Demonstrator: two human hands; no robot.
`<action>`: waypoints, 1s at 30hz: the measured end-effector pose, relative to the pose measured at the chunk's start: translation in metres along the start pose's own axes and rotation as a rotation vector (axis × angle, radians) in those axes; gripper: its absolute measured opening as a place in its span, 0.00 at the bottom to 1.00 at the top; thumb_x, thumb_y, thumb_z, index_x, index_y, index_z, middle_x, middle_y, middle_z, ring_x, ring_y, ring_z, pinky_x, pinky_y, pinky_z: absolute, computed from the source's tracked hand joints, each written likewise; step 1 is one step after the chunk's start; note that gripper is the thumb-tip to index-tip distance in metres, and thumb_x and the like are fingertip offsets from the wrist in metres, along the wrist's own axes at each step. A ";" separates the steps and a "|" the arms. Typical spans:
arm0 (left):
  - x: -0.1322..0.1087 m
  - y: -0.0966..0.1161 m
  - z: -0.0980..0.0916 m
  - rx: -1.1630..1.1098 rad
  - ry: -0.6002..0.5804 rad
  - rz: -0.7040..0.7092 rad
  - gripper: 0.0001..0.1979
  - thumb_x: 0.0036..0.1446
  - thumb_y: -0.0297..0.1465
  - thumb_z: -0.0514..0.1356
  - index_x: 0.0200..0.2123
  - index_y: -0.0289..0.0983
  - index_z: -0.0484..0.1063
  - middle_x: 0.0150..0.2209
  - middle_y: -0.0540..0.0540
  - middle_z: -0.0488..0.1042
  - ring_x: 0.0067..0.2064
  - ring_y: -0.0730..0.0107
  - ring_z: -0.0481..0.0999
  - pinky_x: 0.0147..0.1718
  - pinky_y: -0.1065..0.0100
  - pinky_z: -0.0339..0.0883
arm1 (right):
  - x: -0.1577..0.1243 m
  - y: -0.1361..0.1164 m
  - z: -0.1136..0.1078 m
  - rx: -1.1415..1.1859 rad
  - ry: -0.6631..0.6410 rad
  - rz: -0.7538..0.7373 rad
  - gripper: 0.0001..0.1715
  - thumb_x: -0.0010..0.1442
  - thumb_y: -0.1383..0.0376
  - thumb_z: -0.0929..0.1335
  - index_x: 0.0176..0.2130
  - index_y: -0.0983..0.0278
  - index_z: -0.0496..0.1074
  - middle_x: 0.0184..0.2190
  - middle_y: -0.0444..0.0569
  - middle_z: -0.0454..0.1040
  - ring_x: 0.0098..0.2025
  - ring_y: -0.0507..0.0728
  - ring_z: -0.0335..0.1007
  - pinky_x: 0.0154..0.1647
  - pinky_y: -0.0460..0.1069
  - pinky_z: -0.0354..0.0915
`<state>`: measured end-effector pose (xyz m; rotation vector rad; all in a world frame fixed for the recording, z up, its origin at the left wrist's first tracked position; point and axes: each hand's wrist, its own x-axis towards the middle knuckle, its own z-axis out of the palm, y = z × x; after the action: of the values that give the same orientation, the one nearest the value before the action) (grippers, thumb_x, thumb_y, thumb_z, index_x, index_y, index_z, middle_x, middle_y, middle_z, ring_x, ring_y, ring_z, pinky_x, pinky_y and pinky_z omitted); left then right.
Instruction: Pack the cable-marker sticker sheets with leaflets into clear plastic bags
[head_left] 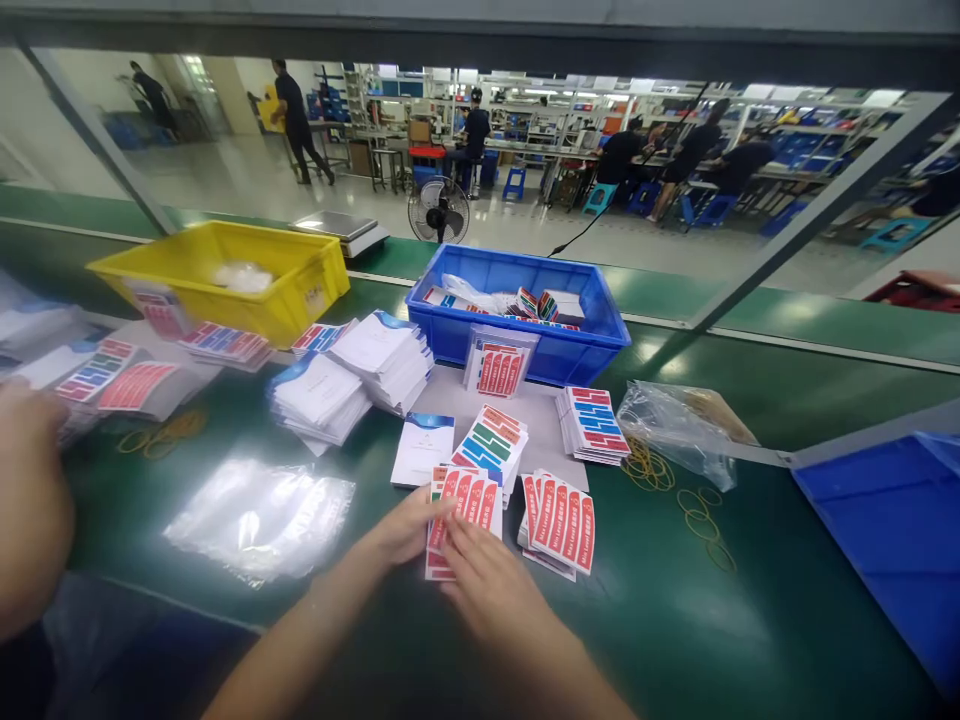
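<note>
My left hand (pixel 409 525) grips the left edge of a small set of sticker sheets (pixel 480 500), with a red sheet on top. My right hand (pixel 491 580) is on the lower right of the same sheets, fingers together against them. Just beyond lies a pile of multicoloured sticker sheets (pixel 491 440), beside white booklets with a blue edge (pixel 424 450). To the right of my hands is a pile of red sticker sheets (pixel 562 525); a red-and-blue pile (pixel 596 425) stands behind it.
A blue bin (pixel 517 345) holds sheets and bags; a packed set (pixel 499 365) leans on it. Further left are a yellow bin (pixel 292 310), booklet stacks (pixel 322 395) and clear bags (pixel 262 515). Rubber bands (pixel 645 465) lie right. A co-worker's hand (pixel 30 480) is at far left.
</note>
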<state>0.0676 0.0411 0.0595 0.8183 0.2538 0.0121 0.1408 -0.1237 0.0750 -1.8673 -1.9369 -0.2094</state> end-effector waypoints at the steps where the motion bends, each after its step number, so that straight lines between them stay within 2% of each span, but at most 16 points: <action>1: -0.003 0.002 0.000 0.117 0.002 0.028 0.20 0.54 0.33 0.61 0.49 0.33 0.66 0.46 0.39 0.74 0.47 0.59 0.74 0.51 0.59 0.63 | 0.001 -0.002 0.001 0.035 -0.013 -0.010 0.24 0.61 0.65 0.64 0.56 0.68 0.64 0.54 0.56 0.70 0.55 0.62 0.66 0.54 0.56 0.68; 3: -0.015 0.014 0.004 0.419 0.010 0.076 0.18 0.54 0.31 0.60 0.48 0.33 0.67 0.45 0.40 0.74 0.46 0.60 0.74 0.49 0.61 0.64 | -0.002 -0.002 -0.004 0.123 0.017 -0.038 0.22 0.60 0.66 0.65 0.54 0.65 0.65 0.52 0.53 0.72 0.54 0.59 0.68 0.55 0.55 0.67; 5: -0.033 0.032 0.012 0.800 0.002 0.120 0.12 0.57 0.30 0.56 0.45 0.35 0.69 0.43 0.43 0.75 0.43 0.63 0.73 0.45 0.65 0.64 | -0.007 0.002 -0.012 0.223 0.107 0.012 0.23 0.60 0.70 0.65 0.55 0.63 0.64 0.52 0.51 0.72 0.54 0.57 0.67 0.56 0.54 0.65; 7: -0.052 0.048 0.024 1.199 -0.065 0.129 0.10 0.57 0.26 0.52 0.41 0.37 0.70 0.36 0.47 0.75 0.37 0.66 0.73 0.39 0.68 0.63 | -0.010 0.007 -0.016 0.331 0.201 0.179 0.26 0.59 0.70 0.65 0.57 0.60 0.61 0.54 0.51 0.70 0.56 0.58 0.65 0.57 0.55 0.64; 8: -0.060 0.054 0.030 1.374 -0.070 0.131 0.11 0.56 0.25 0.51 0.40 0.38 0.70 0.35 0.47 0.75 0.36 0.66 0.73 0.37 0.68 0.63 | -0.011 0.009 -0.015 0.390 0.208 0.285 0.28 0.59 0.69 0.65 0.58 0.59 0.59 0.55 0.51 0.69 0.56 0.59 0.64 0.57 0.56 0.64; 10: -0.069 0.057 0.038 1.665 -0.064 0.093 0.10 0.55 0.25 0.50 0.38 0.39 0.69 0.32 0.46 0.74 0.35 0.64 0.73 0.35 0.67 0.62 | -0.010 0.012 -0.006 0.528 0.123 0.449 0.30 0.59 0.65 0.66 0.59 0.58 0.56 0.57 0.52 0.65 0.58 0.60 0.62 0.58 0.58 0.63; 13: -0.070 0.044 0.039 1.915 -0.035 0.034 0.08 0.54 0.26 0.51 0.37 0.38 0.68 0.33 0.43 0.74 0.36 0.59 0.73 0.34 0.65 0.62 | -0.008 0.015 0.018 0.785 -0.048 0.563 0.32 0.59 0.62 0.67 0.60 0.57 0.55 0.57 0.51 0.66 0.58 0.60 0.62 0.59 0.59 0.61; 17: -0.065 0.025 0.031 1.996 0.055 0.101 0.11 0.57 0.26 0.51 0.43 0.37 0.66 0.36 0.42 0.73 0.38 0.58 0.72 0.34 0.64 0.63 | -0.003 0.011 0.043 0.981 -0.107 0.630 0.23 0.58 0.60 0.67 0.54 0.57 0.64 0.51 0.49 0.72 0.54 0.60 0.67 0.57 0.58 0.63; 19: -0.069 0.022 0.030 1.979 0.075 0.148 0.08 0.58 0.27 0.51 0.40 0.37 0.66 0.35 0.43 0.72 0.38 0.60 0.71 0.35 0.64 0.63 | 0.000 0.008 0.047 1.023 -0.125 0.620 0.15 0.59 0.60 0.66 0.47 0.57 0.71 0.47 0.48 0.75 0.49 0.60 0.71 0.53 0.56 0.66; 21: -0.078 0.024 0.029 1.908 0.141 0.203 0.05 0.58 0.31 0.53 0.37 0.37 0.66 0.34 0.44 0.72 0.38 0.61 0.70 0.36 0.65 0.63 | 0.003 0.007 0.047 1.056 -0.141 0.590 0.12 0.60 0.60 0.65 0.42 0.57 0.75 0.43 0.47 0.77 0.46 0.60 0.73 0.51 0.55 0.68; 23: -0.091 0.030 0.024 1.795 0.338 0.263 0.07 0.58 0.35 0.54 0.36 0.38 0.67 0.35 0.44 0.71 0.39 0.62 0.70 0.37 0.65 0.63 | 0.003 0.008 0.044 1.066 -0.137 0.583 0.12 0.61 0.59 0.65 0.40 0.56 0.77 0.42 0.46 0.78 0.46 0.60 0.73 0.50 0.54 0.68; 25: -0.107 0.035 0.011 1.704 0.640 0.280 0.09 0.60 0.36 0.52 0.38 0.38 0.67 0.37 0.43 0.71 0.40 0.62 0.69 0.39 0.65 0.62 | 0.002 0.012 0.042 1.065 -0.115 0.604 0.11 0.60 0.59 0.65 0.40 0.55 0.77 0.42 0.46 0.78 0.46 0.60 0.73 0.51 0.54 0.67; 27: -0.120 0.036 -0.006 1.690 0.893 0.193 0.09 0.61 0.35 0.50 0.38 0.38 0.67 0.36 0.43 0.71 0.40 0.62 0.70 0.39 0.65 0.62 | 0.001 0.015 0.042 1.071 -0.102 0.630 0.11 0.59 0.58 0.66 0.40 0.55 0.77 0.42 0.46 0.78 0.46 0.60 0.73 0.51 0.54 0.68; 28: -0.125 0.034 -0.016 1.709 0.963 0.112 0.09 0.61 0.34 0.50 0.37 0.38 0.67 0.36 0.44 0.71 0.39 0.62 0.70 0.37 0.65 0.61 | 0.001 0.016 0.043 1.076 -0.107 0.637 0.12 0.59 0.58 0.66 0.41 0.56 0.77 0.43 0.46 0.78 0.46 0.60 0.73 0.51 0.54 0.67; 30: -0.130 0.027 -0.033 1.776 1.009 -0.068 0.09 0.61 0.34 0.49 0.36 0.38 0.66 0.35 0.44 0.71 0.38 0.61 0.71 0.32 0.66 0.60 | 0.001 0.016 0.048 1.080 -0.123 0.648 0.14 0.58 0.57 0.67 0.44 0.56 0.75 0.44 0.47 0.77 0.48 0.61 0.72 0.52 0.55 0.67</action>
<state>-0.0638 0.0690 0.0857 2.5450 1.3461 0.1548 0.1466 -0.1020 0.0301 -1.5717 -0.9943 0.9613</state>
